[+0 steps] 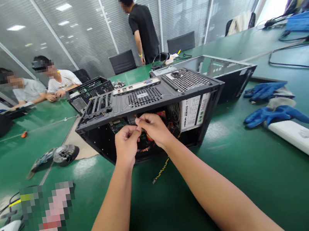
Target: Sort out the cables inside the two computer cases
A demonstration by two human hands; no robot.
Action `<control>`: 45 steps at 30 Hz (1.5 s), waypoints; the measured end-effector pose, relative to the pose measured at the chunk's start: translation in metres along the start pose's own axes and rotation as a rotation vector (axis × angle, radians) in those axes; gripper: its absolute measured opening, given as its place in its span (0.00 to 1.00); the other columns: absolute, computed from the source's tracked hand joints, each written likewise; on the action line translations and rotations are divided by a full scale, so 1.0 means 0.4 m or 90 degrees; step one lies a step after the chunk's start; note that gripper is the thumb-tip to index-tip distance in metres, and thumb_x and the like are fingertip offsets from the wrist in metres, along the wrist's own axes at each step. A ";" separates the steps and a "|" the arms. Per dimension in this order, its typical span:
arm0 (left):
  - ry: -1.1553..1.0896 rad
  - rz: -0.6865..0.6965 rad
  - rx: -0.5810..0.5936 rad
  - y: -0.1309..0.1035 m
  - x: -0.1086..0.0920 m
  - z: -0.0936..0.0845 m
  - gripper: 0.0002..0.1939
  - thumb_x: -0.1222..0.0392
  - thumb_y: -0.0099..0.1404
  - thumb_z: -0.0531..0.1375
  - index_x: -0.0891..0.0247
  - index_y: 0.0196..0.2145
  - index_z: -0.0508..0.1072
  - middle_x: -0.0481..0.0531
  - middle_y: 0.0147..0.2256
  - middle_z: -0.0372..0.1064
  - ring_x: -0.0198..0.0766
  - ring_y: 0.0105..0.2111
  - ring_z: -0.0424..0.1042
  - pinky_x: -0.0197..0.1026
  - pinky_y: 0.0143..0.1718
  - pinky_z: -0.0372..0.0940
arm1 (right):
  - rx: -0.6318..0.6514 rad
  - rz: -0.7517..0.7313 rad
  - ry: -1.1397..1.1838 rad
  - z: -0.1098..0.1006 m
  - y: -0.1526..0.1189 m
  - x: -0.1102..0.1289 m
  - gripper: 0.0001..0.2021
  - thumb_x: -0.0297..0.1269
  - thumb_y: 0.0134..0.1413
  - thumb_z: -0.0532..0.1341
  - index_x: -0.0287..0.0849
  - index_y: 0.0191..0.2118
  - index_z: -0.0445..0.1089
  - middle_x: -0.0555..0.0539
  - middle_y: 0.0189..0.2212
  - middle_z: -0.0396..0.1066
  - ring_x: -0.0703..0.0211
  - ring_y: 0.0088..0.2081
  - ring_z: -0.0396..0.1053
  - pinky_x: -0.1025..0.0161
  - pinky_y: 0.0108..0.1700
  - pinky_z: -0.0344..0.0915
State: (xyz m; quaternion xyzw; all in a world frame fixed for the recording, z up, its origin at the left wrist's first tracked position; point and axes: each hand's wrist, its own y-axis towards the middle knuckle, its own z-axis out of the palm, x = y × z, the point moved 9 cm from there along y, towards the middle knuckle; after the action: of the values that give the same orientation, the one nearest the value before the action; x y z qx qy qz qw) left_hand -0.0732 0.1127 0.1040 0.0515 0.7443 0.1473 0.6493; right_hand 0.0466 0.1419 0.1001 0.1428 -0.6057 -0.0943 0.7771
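A black computer case (120, 104) lies in front of me, its open side facing me. My left hand (126, 142) and my right hand (154, 128) meet at this opening, fingertips pinched close together. What they pinch is too small or hidden to name. Behind my fingers are a circuit board and coloured wires inside the case. A labelled power supply (194, 112) sits in the right part of the case. A yellow-and-black twisted cable (163, 168) hangs out onto the green table, ending in a small connector.
Blue work gloves (274, 115) and a white device (308, 142) lie at right. A removed-looking metal panel or case (233, 75) stands behind. A grey cap-like item (65, 155) rests at left. Two people sit at far left; one person (143, 27) stands at the back.
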 end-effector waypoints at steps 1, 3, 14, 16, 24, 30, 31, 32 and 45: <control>-0.002 -0.001 -0.004 0.000 0.000 -0.001 0.08 0.58 0.54 0.65 0.66 0.26 0.74 0.46 0.21 0.67 0.29 0.20 0.60 0.33 0.23 0.55 | -0.004 0.007 0.006 -0.001 0.000 -0.003 0.14 0.44 0.50 0.63 0.41 0.21 0.66 0.54 0.18 0.62 0.67 0.22 0.55 0.65 0.27 0.53; 0.017 0.015 -0.012 -0.001 -0.004 -0.003 0.09 0.57 0.54 0.65 0.66 0.26 0.74 0.46 0.21 0.66 0.29 0.20 0.60 0.33 0.23 0.54 | -0.012 0.016 0.005 -0.004 0.001 -0.005 0.15 0.45 0.49 0.63 0.42 0.20 0.64 0.55 0.17 0.58 0.67 0.21 0.52 0.65 0.26 0.52; 0.002 0.013 0.003 -0.001 -0.005 0.004 0.08 0.58 0.55 0.64 0.66 0.25 0.73 0.45 0.20 0.65 0.28 0.20 0.59 0.33 0.23 0.53 | 0.010 -0.019 -0.007 0.003 0.002 0.006 0.13 0.40 0.52 0.61 0.41 0.21 0.67 0.53 0.19 0.66 0.66 0.23 0.58 0.65 0.28 0.55; -0.024 -0.002 0.007 0.000 0.000 0.006 0.08 0.59 0.54 0.64 0.66 0.25 0.73 0.45 0.20 0.66 0.28 0.20 0.59 0.33 0.23 0.54 | 0.014 -0.013 -0.001 0.005 0.002 0.006 0.12 0.40 0.52 0.61 0.41 0.21 0.67 0.52 0.19 0.68 0.66 0.23 0.60 0.65 0.29 0.57; -0.022 -0.007 -0.003 -0.001 0.005 0.000 0.09 0.58 0.53 0.66 0.65 0.25 0.71 0.44 0.18 0.64 0.28 0.19 0.59 0.33 0.23 0.54 | -0.005 0.018 0.022 0.000 0.000 -0.001 0.14 0.43 0.49 0.64 0.41 0.21 0.66 0.55 0.16 0.59 0.68 0.21 0.53 0.65 0.25 0.52; -0.020 -0.004 0.006 -0.002 0.003 0.005 0.08 0.59 0.55 0.65 0.66 0.26 0.72 0.45 0.19 0.64 0.28 0.19 0.59 0.33 0.23 0.53 | 0.006 0.007 -0.002 0.000 0.001 0.002 0.14 0.44 0.50 0.62 0.41 0.21 0.66 0.55 0.17 0.59 0.67 0.21 0.53 0.65 0.25 0.51; -0.019 -0.001 0.011 -0.001 0.002 0.007 0.08 0.59 0.55 0.65 0.66 0.26 0.72 0.45 0.20 0.65 0.28 0.20 0.60 0.33 0.23 0.54 | 0.011 0.005 0.001 0.001 0.000 0.002 0.13 0.43 0.51 0.62 0.42 0.22 0.66 0.55 0.17 0.59 0.67 0.21 0.54 0.65 0.25 0.51; -0.019 0.000 0.014 0.000 0.002 0.008 0.08 0.59 0.55 0.65 0.66 0.26 0.73 0.46 0.20 0.66 0.29 0.20 0.60 0.33 0.23 0.54 | 0.015 0.005 0.006 0.003 0.000 0.002 0.13 0.43 0.51 0.62 0.42 0.22 0.66 0.55 0.17 0.59 0.67 0.21 0.54 0.65 0.25 0.51; 0.037 0.045 0.008 -0.002 -0.011 0.005 0.08 0.58 0.56 0.64 0.64 0.25 0.71 0.43 0.19 0.62 0.28 0.19 0.56 0.33 0.21 0.50 | -0.009 0.016 0.033 -0.005 0.001 -0.006 0.15 0.44 0.48 0.64 0.41 0.21 0.64 0.55 0.18 0.56 0.67 0.22 0.51 0.65 0.26 0.50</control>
State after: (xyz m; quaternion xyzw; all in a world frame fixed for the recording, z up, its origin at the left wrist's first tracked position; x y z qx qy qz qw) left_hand -0.0706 0.1112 0.1076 0.0775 0.7614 0.1671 0.6216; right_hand 0.0479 0.1434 0.0975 0.1323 -0.5865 -0.0853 0.7945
